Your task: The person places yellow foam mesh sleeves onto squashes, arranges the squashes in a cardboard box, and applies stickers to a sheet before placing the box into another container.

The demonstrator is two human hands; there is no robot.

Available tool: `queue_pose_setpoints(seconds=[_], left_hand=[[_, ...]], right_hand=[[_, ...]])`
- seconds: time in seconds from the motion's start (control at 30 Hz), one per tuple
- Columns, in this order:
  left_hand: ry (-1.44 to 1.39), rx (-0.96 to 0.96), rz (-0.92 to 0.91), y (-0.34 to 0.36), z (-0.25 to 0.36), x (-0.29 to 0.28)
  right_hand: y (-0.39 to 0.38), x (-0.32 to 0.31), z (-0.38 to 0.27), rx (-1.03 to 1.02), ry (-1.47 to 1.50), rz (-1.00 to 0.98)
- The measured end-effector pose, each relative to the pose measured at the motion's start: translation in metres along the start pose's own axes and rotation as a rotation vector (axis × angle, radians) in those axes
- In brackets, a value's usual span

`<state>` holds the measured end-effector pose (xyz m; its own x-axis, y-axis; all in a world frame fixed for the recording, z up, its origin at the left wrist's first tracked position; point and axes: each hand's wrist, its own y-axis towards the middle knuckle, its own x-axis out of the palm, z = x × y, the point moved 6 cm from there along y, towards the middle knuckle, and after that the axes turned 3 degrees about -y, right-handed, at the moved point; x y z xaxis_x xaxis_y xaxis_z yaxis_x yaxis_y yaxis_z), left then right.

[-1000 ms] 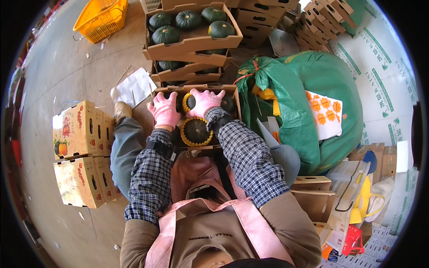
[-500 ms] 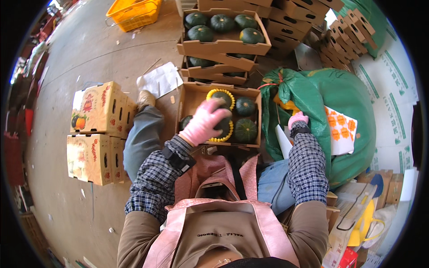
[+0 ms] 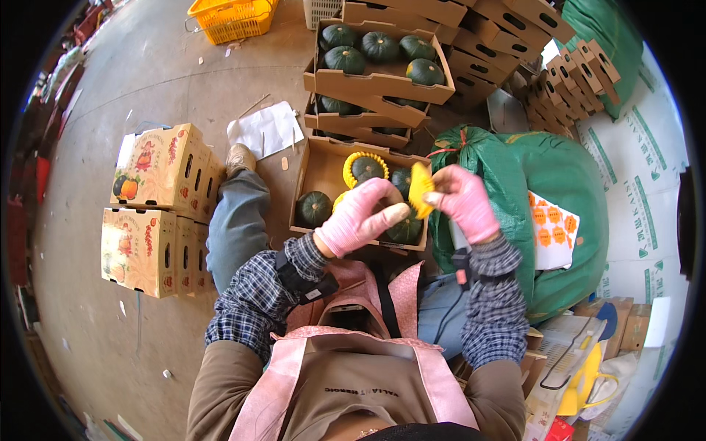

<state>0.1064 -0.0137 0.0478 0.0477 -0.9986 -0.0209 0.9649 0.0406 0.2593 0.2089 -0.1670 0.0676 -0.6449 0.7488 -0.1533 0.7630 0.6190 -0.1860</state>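
Nearest, pink straps (image 3: 272,382) run over the person's brown top, and checked sleeves (image 3: 250,294) cover both forearms. Ahead of them, the left hand (image 3: 360,218), in a pink glove, is over the near part of an open cardboard box (image 3: 323,158). Its thumb and forefinger point rightward and stand slightly apart, with dark green showing between them; the other fingers are hidden, so whether they grip anything cannot be told. The right hand (image 3: 465,202), also gloved in pink, pinches a yellow foam net (image 3: 420,191) between thumb and fingers by its right side.

The net is in the air above the box's right part, just beyond the left hand's fingertips. It appears as a narrow, ribbed strip, its long axis running nearly up and down the view: the upper end points away from the person and leans slightly left, the lower end points back toward the body. Which way its opening faces cannot be told.

In the box, a bare green pumpkin (image 3: 314,209) sits at the near left, and a collared pumpkin (image 3: 367,170) sits farther in, ringed by yellow foam. A green sack (image 3: 566,165) bulges to the right. Beyond, stacked trays (image 3: 397,87) hold more pumpkins.
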Motion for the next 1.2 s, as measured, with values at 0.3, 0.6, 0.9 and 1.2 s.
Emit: queue_pose_setpoints(seconds=[0.3,0.6,0.9,1.2], left_hand=[[-0.61,-0.316,0.01,-0.008,-0.033,0.01],[0.007,-0.011,0.293,-0.007,-0.012,0.006],[-0.803,-0.443,-0.29,-0.017,-0.028,0.0],[-0.039,0.252,0.052,-0.018,0.001,-0.005]], right_hand=[[-0.019,0.043,0.014,-0.039,0.644,-0.004],[-0.029,0.049,0.011,-0.424,-0.235,0.446],[-0.029,0.029,0.025,-0.033,0.891,-0.285],[-0.03,0.069,0.018,-0.019,0.624,-0.038]])
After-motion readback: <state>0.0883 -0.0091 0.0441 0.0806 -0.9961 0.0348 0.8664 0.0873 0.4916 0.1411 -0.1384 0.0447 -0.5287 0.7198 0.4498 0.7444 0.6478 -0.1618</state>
